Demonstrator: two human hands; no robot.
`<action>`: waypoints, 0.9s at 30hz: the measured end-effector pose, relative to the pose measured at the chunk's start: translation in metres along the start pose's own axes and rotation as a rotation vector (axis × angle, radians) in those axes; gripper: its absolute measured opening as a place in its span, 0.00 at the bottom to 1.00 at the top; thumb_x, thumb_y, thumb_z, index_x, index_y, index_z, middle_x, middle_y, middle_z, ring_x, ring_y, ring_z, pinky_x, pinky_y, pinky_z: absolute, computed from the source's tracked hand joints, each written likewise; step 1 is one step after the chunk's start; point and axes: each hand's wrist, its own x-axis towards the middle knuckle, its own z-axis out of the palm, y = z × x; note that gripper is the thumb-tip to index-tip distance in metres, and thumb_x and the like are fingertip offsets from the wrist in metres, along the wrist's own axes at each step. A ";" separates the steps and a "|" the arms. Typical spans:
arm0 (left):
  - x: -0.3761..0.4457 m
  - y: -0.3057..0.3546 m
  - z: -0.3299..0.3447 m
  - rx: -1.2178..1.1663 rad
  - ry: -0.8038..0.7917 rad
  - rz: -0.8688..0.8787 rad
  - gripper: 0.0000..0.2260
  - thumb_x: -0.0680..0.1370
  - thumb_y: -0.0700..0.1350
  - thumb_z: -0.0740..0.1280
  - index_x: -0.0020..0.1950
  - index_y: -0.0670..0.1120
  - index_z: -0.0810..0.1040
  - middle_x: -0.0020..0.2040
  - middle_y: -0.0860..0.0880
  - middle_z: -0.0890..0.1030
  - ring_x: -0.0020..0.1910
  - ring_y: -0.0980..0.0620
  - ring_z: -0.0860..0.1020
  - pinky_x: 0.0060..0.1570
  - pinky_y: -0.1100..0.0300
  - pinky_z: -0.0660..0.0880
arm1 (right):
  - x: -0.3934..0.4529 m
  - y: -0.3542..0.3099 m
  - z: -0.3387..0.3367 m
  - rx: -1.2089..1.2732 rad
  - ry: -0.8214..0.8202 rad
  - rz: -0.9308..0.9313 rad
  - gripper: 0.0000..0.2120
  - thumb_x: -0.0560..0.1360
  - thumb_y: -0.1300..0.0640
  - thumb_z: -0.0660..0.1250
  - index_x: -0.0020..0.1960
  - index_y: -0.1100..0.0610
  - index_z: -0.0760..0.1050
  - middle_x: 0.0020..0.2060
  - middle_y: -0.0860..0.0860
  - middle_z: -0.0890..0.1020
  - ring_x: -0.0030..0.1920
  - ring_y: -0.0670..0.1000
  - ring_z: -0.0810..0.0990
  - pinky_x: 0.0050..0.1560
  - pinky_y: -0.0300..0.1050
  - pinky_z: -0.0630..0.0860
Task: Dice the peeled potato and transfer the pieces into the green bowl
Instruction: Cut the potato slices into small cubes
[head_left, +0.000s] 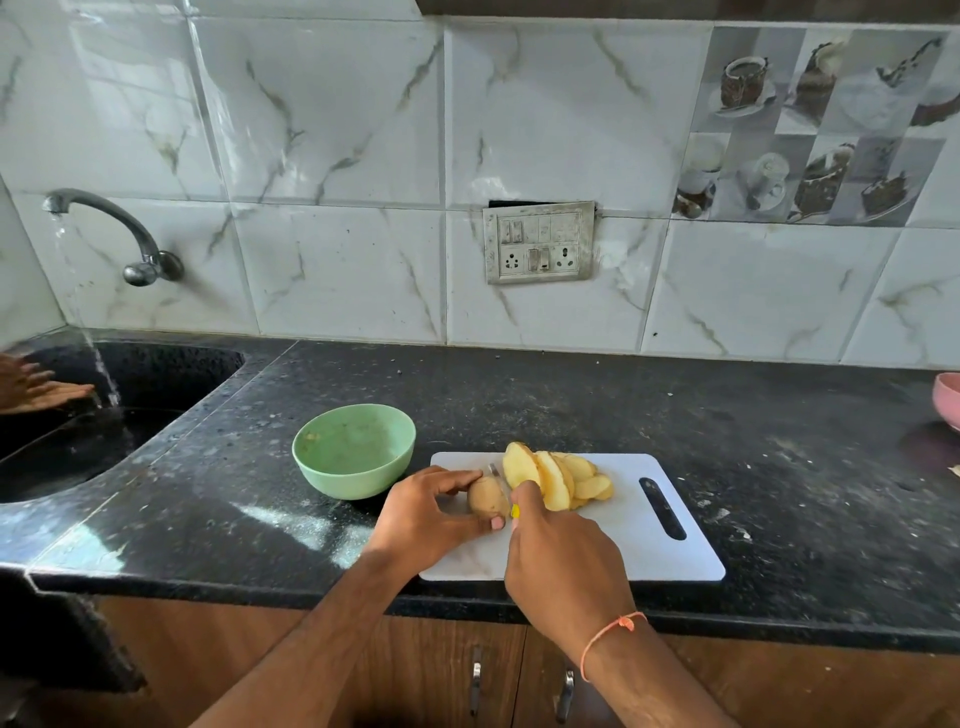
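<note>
Holding potato (487, 498) with left hand (428, 514), right hand (563, 561) grips knife (500, 480); green bowl (353, 451) nearly empty.

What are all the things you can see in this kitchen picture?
bowl: one, green, on the counter left of the board
board: one, white, on the counter's front edge
potato end: one, pale brown, on the board
potato slices: a fanned pile, yellow, on the board right of the potato end
knife: one, yellow handle, blade between potato end and slices
counter: one, black speckled
tap: one, grey, running over the sink
sink: one, black, far left
socket plate: one, grey, on the wall
pink bowl: one, right edge
other hands: by the running water
left hand: holds the potato end
right hand: grips the knife
</note>
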 end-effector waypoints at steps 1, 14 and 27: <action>0.000 0.000 0.000 0.001 0.003 -0.004 0.29 0.62 0.60 0.86 0.62 0.60 0.86 0.50 0.62 0.84 0.52 0.65 0.81 0.49 0.74 0.72 | 0.002 -0.002 0.000 -0.007 -0.002 -0.002 0.14 0.84 0.53 0.56 0.69 0.50 0.62 0.43 0.49 0.82 0.38 0.53 0.77 0.27 0.44 0.58; 0.001 0.001 0.003 0.011 0.014 -0.093 0.31 0.61 0.59 0.86 0.63 0.60 0.85 0.52 0.63 0.84 0.54 0.65 0.80 0.53 0.72 0.73 | 0.000 -0.001 -0.001 -0.082 -0.048 -0.094 0.24 0.80 0.60 0.59 0.75 0.52 0.60 0.49 0.50 0.84 0.45 0.55 0.82 0.27 0.43 0.56; -0.001 0.006 0.001 -0.004 0.016 -0.110 0.30 0.61 0.56 0.87 0.63 0.58 0.86 0.50 0.62 0.85 0.50 0.69 0.81 0.47 0.76 0.73 | 0.003 0.005 0.005 -0.089 -0.033 -0.109 0.23 0.81 0.59 0.59 0.74 0.50 0.60 0.44 0.51 0.83 0.37 0.54 0.75 0.28 0.45 0.62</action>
